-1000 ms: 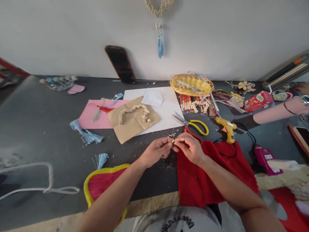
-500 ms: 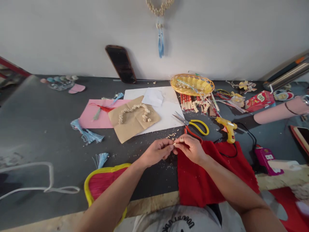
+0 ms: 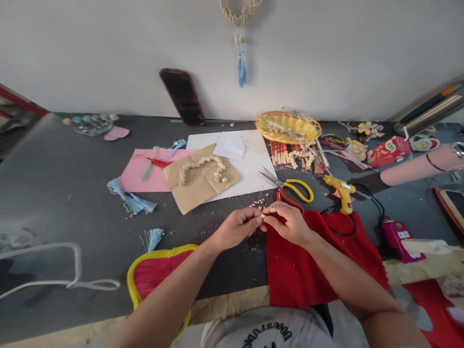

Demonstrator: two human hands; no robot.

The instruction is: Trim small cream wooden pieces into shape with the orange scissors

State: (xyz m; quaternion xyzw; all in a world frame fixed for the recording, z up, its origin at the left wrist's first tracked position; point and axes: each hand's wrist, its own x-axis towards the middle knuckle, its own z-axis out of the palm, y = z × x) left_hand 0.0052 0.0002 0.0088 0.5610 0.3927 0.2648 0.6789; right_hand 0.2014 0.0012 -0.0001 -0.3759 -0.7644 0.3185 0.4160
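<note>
My left hand (image 3: 239, 226) and my right hand (image 3: 286, 221) meet fingertip to fingertip over the dark table. Between their pinched thumbs and forefingers sits a small pale wooden piece (image 3: 262, 216), mostly covered by the fingers. Several similar short wooden pieces (image 3: 258, 203) lie scattered just beyond the hands. Under my right wrist spreads a red cloth (image 3: 300, 270). Open-bladed scissors (image 3: 281, 183) with yellow and red handles rest past my right hand. On brown paper (image 3: 188, 198) lies a curved strand of pale clustered pieces (image 3: 197, 163).
A yellow glue gun (image 3: 340, 192) with its cord stands right of the scissors. Behind are a wicker basket (image 3: 308, 129) and a phone (image 3: 183, 96) leaning on the wall. Blue tassels (image 3: 136, 200) and a yellow-edged pink piece (image 3: 155, 273) lie left. A pink bottle (image 3: 420, 166) is at right.
Both hands stay pinched together in nearly the same place. The view has shifted very slightly; nothing else has visibly moved.
</note>
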